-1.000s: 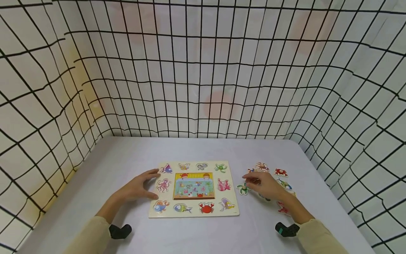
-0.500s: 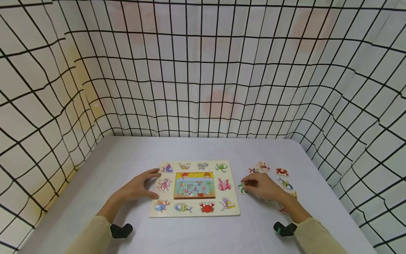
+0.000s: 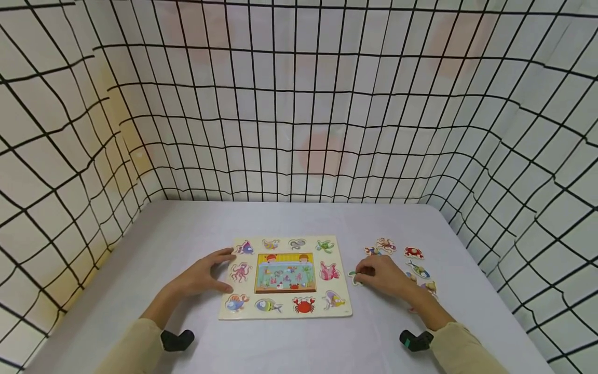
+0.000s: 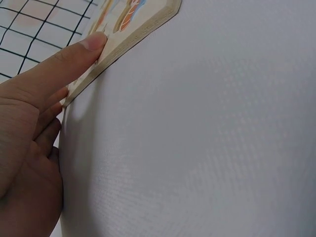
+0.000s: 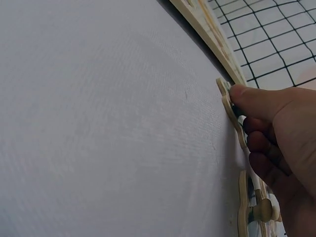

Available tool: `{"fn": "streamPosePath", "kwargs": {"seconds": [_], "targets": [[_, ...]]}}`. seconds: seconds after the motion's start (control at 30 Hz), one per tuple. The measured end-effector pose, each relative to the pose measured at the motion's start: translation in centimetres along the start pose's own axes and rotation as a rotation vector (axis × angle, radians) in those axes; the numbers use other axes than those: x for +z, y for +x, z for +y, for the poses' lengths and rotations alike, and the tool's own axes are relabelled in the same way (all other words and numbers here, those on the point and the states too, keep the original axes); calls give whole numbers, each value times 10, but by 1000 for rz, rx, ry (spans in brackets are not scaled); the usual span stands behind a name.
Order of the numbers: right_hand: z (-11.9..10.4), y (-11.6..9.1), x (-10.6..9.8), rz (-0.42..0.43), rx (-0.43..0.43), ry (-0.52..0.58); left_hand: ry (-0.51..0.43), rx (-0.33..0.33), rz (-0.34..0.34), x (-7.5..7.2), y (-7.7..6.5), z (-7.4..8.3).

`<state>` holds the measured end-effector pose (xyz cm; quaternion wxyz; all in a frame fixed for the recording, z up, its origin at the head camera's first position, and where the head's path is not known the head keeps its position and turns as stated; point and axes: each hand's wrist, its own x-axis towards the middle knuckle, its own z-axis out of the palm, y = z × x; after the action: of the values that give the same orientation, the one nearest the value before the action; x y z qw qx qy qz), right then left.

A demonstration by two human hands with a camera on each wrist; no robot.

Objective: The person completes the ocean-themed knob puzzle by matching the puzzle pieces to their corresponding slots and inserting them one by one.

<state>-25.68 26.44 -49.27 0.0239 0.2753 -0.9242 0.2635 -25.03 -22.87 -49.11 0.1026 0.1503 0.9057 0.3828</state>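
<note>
The wooden puzzle board, printed with sea animals around an aquarium picture, lies flat on the table. My left hand rests at its left side with fingers spread; in the left wrist view the thumb presses on the board's edge. Just right of the board, my right hand pinches a green turtle puzzle piece between thumb and fingers. The right wrist view shows that piece edge-on at the thumb tip, close to the board's edge. Most of its face is hidden by the fingers.
Several loose puzzle pieces lie to the right, among them a red crab, an octopus and a striped fish. Near the right fingers a piece with a wooden knob shows. Black wire mesh rises behind and beside the table.
My right hand has moved slightly left, and its fingers have closed onto the green turtle piece, which sits a little nearer the board. The left hand has stayed in place.
</note>
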Motion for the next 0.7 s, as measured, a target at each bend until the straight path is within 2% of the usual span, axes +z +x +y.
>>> {"fn": "streamPosePath", "kwargs": {"seconds": [0.23,0.43,0.7], "targets": [[-5,-2,-7,23,30,0,-3,-7,4,0,-2,2],[-1,0,-17,46,-50,10,12,-1,17,1,-2,1],[8,6,-20,49,-60,-35,-4,-18,19,2,-1,0]]}}
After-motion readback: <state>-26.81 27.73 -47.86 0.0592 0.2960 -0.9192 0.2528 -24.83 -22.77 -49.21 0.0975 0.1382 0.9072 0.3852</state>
